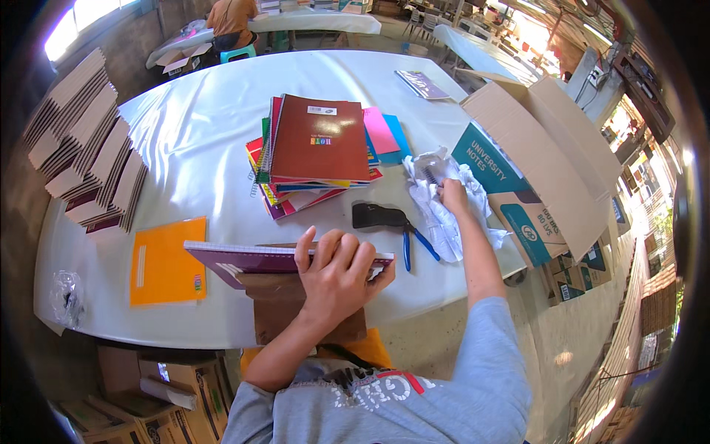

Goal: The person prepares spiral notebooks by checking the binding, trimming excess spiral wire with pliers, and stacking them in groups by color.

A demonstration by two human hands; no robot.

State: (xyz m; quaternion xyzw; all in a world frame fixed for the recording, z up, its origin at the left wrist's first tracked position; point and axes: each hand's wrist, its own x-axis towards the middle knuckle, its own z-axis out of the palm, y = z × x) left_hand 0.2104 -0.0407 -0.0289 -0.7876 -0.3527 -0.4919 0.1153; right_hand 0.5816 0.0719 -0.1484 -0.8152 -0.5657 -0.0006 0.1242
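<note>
My left hand [336, 274] grips the edge of a purple notebook [240, 260], which stands tilted over a brown board [274, 303] at the table's near edge. To the right, my right hand [452, 196] reaches into crumpled white wrapping [427, 203], fingers closed together. A dark wire coil [430, 176] shows in the wrapping beside its fingertips; whether the fingers hold it is hidden. Between my hands lie pliers with blue handles [416, 240], next to a black tool [377, 215].
A pile of notebooks topped by a brown one [319, 144] stands mid-table. An orange notebook [168, 259] lies left, below tall stacks of notebooks [96, 148]. An open cardboard box [547, 155] stands at the right edge. A person [232, 22] sits at a far table.
</note>
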